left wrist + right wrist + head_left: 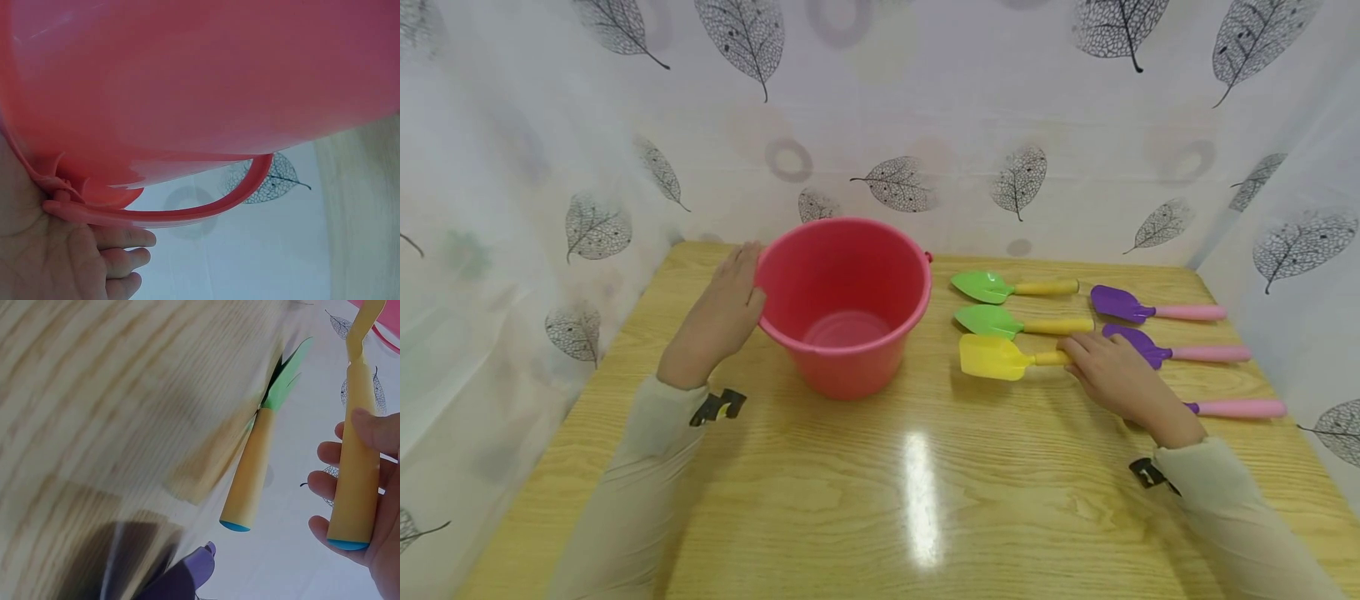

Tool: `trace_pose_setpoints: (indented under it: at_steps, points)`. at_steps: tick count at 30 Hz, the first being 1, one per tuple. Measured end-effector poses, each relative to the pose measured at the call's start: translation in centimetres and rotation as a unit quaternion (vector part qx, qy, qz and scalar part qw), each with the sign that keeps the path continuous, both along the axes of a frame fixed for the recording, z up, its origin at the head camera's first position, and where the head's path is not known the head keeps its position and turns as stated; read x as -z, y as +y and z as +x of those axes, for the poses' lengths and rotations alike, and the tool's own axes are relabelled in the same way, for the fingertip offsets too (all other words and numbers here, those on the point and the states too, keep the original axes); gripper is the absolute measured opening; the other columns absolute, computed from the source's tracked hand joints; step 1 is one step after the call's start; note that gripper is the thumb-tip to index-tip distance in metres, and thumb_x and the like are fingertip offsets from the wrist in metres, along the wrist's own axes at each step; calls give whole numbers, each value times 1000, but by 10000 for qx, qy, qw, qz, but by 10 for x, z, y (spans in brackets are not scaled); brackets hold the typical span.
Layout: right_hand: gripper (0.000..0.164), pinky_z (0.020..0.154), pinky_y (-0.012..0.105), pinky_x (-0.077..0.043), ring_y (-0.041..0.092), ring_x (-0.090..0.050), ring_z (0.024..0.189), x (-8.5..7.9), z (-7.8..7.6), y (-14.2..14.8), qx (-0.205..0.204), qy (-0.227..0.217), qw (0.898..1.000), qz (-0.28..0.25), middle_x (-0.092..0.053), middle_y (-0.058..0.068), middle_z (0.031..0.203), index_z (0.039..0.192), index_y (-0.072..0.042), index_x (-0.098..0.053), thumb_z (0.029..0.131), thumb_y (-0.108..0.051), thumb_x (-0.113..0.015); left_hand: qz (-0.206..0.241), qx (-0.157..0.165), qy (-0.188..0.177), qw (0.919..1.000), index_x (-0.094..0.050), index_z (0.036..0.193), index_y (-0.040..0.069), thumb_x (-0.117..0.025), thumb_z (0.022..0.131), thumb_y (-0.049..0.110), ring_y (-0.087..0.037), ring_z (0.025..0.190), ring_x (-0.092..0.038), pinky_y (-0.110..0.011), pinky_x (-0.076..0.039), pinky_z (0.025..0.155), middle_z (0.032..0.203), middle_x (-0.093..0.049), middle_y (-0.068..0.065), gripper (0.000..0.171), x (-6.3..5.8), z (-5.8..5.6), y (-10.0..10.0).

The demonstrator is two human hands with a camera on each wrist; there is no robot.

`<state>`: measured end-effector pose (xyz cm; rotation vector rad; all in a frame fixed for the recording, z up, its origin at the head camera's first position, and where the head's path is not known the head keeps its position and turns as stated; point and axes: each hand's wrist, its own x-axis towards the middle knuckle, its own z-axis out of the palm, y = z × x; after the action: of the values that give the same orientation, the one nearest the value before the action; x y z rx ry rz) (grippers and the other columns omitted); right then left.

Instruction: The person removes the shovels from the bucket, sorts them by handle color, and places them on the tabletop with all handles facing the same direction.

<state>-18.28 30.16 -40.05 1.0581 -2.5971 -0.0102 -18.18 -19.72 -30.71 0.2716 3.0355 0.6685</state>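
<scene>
A red bucket point(850, 367) stands upright on the table, left of the middle. My left hand point(722, 308) rests against the left of its rim, thumb at the edge. In the left wrist view, the fingers point(125, 256) extend fairly straight beside the bucket's red carrying handle point(181, 217). My right hand point(1112, 375) grips the handle of a yellow toy shovel point(995, 357) over the table, its blade pointing left toward the bucket. The right wrist view has the fingers wrapped round the yellow handle point(355, 462), thumb on top.
Two green trowels point(988, 321) with yellow handles lie right of the bucket. Farther right are three purple shovels point(1123, 304) with pink handles; the nearest one's blade is hidden behind my right hand. A leaf-patterned white curtain point(895, 125) encloses the wooden table point(820, 500).
</scene>
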Motion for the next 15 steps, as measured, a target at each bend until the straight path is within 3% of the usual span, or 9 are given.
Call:
trace_pose_setpoints:
  at_steps: [15]
  points:
    - [29, 59, 35, -37, 26, -58, 76, 0, 4, 3, 185, -265, 9994, 129, -62, 9, 90, 103, -4, -56, 78, -10, -69, 180, -14, 25, 9998, -4, 150, 0, -26, 96, 16, -36, 146, -3, -55, -11, 117, 158, -4, -18, 61, 1, 0, 0]
